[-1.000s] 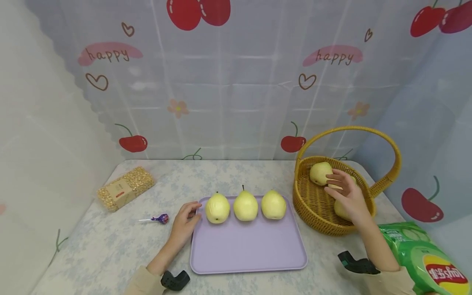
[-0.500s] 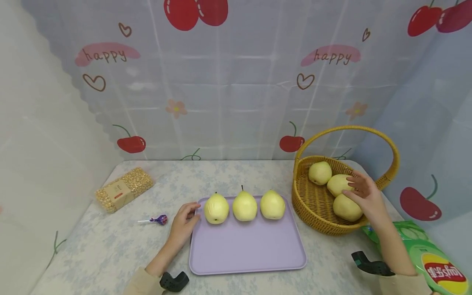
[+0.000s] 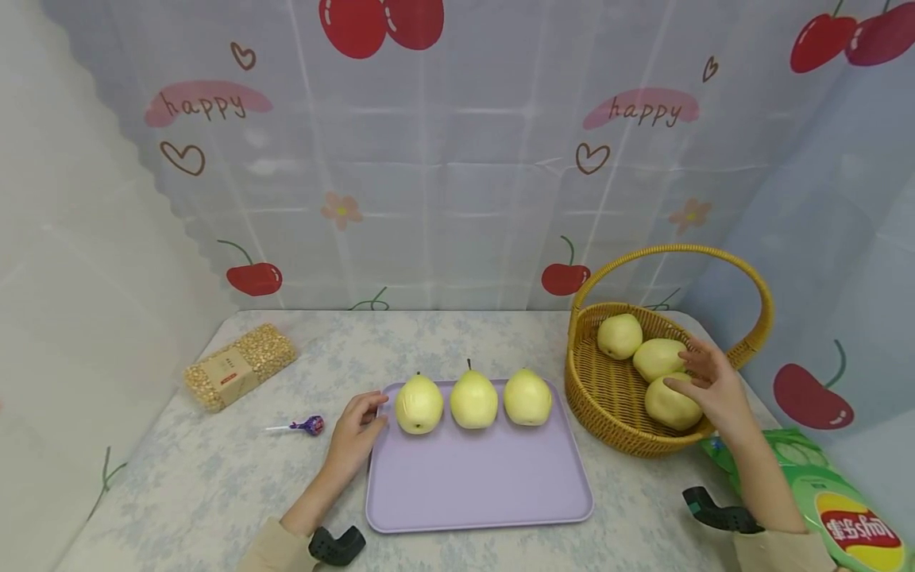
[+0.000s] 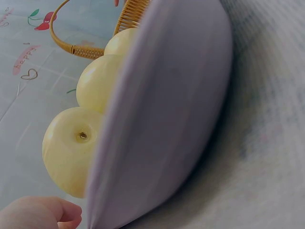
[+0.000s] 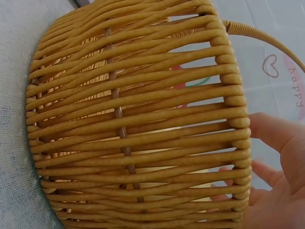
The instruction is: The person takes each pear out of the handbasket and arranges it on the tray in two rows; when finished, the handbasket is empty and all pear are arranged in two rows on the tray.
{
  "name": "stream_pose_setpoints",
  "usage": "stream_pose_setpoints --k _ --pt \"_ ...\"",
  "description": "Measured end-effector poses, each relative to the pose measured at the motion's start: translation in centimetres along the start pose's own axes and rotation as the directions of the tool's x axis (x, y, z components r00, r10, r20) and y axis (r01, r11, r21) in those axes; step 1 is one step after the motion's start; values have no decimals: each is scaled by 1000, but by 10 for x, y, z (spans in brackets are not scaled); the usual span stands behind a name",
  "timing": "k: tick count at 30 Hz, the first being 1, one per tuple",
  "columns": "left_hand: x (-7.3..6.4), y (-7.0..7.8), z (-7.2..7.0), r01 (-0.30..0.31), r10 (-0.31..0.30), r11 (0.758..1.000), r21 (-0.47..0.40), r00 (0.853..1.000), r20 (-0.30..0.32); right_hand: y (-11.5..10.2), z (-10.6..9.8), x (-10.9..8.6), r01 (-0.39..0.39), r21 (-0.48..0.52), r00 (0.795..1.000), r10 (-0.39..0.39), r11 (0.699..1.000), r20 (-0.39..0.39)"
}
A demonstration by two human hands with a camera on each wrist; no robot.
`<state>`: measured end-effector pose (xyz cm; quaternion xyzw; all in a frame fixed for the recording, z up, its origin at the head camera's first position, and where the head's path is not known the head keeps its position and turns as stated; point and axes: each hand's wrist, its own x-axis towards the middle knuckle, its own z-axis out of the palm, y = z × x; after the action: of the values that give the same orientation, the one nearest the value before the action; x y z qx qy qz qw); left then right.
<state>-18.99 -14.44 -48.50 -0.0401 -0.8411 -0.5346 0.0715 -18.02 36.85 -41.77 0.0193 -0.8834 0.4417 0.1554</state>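
Note:
My left hand (image 3: 353, 435) rests at the left rim of a lilac tray (image 3: 479, 485), its fingers loosely bent near the back left corner. Three pale yellow pears stand in a row at the tray's back: a left pear (image 3: 418, 405), a middle pear (image 3: 474, 401) and a right pear (image 3: 527, 399). Over the right rim of a wicker basket (image 3: 593, 405) reaches my right hand (image 3: 720, 393), thumb and fingers spread, nothing between them. Below its thumb lies the nearest pear (image 3: 672, 403) in the basket. Whether they touch I cannot tell; the right wrist view shows mostly basket wall (image 5: 143, 119).
The basket's tall handle (image 3: 765, 306) arches above it. A green chip bag (image 3: 832, 492) lies beside the right forearm. Two more pears, a back pear (image 3: 619, 336) and a middle one, sit in the basket. On the left are a lollipop (image 3: 309, 426) and a packet of kernels (image 3: 239, 367).
My right hand has moved right from above the basket's middle to its right rim, uncovering the pears there. Lately it has barely shifted. My left hand and the tray have stayed put.

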Motion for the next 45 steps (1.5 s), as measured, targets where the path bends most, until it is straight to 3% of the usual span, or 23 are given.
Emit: stream_pose_setpoints --k 5,12,19,27,32,39,45 --pt "-5 17 -5 14 -14 1000 0 1000 14 2 -1 0 -10 5 1000 10 1000 15" --pt "-6 18 -5 7 -7 1000 -9 1000 19 4 -1 0 -59 -3 997 59 998 57" --pt "7 -23 5 -27 27 1000 -10 1000 -7 3 1 3 -87 -2 990 87 996 112" --pt "8 -24 6 -27 27 999 -20 1000 -2 6 1 2 -68 -43 987 73 997 144" --pt "8 -26 6 -25 25 1000 2 1000 -8 5 2 3 -73 -91 973 91 993 211" --pt "9 -28 6 -1 1 1000 8 1000 -2 6 6 7 5 -182 959 47 983 280" --pt "8 -29 6 -35 35 999 10 999 -13 5 8 7 53 -229 962 12 972 274"
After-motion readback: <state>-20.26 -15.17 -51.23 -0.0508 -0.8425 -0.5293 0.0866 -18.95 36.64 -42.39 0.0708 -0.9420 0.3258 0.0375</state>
